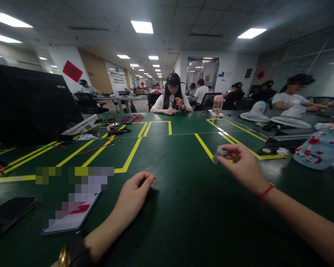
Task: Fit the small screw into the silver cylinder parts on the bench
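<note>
While two hands [133,194] are apart, the right [243,165] pinches one small object [217,156].

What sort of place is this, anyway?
Probably an open-plan office or shared workroom: it has ceiling light panels, black office chairs and a big green tabletop marked with yellow lines.

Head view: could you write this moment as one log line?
left hand: pinched, contents unclear | right hand: pinching small greyish object | phone: on green table, left of left hand
</note>
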`<control>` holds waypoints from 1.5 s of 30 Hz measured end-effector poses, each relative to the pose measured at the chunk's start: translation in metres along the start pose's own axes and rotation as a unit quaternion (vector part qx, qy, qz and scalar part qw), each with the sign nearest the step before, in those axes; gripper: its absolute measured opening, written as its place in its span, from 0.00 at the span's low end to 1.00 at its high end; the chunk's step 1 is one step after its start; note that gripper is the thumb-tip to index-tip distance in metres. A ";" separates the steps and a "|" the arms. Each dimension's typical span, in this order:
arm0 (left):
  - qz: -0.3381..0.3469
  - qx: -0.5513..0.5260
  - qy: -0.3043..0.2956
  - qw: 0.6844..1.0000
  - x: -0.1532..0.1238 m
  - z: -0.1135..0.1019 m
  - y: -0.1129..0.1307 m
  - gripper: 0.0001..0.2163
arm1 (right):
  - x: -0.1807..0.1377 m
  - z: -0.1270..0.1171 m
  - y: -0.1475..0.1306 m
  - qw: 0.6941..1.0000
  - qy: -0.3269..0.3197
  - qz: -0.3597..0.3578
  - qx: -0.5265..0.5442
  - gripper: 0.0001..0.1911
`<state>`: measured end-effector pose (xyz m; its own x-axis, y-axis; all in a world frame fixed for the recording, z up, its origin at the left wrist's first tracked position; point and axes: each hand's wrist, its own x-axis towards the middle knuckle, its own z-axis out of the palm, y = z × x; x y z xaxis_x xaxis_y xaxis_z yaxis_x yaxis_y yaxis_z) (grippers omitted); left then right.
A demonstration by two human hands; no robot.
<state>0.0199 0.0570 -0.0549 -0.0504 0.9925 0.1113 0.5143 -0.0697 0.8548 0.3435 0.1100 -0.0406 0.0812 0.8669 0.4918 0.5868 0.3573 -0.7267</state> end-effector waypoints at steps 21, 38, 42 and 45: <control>0.167 -0.036 -0.101 0.980 -0.034 0.030 0.050 0.08 | -0.086 0.057 -0.070 0.932 -0.302 -0.040 0.195 0.22; 0.145 0.094 -0.139 0.975 -0.027 0.030 0.025 0.10 | -0.045 0.041 -0.042 0.988 -0.096 0.032 0.116 0.19; 0.076 0.016 -0.085 0.993 -0.017 0.011 0.024 0.15 | 0.012 -0.001 0.023 0.991 0.078 0.096 -0.048 0.25; 0.011 -0.008 -0.028 1.000 -0.004 -0.004 0.015 0.18 | 0.039 -0.042 0.074 0.957 0.158 0.122 -0.209 0.24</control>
<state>0.0246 0.0511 -0.0403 0.0088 0.9947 0.1023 0.5005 -0.0929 0.8607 0.4244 0.1556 -0.0552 0.4568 0.7353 0.5007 0.7855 -0.0692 -0.6149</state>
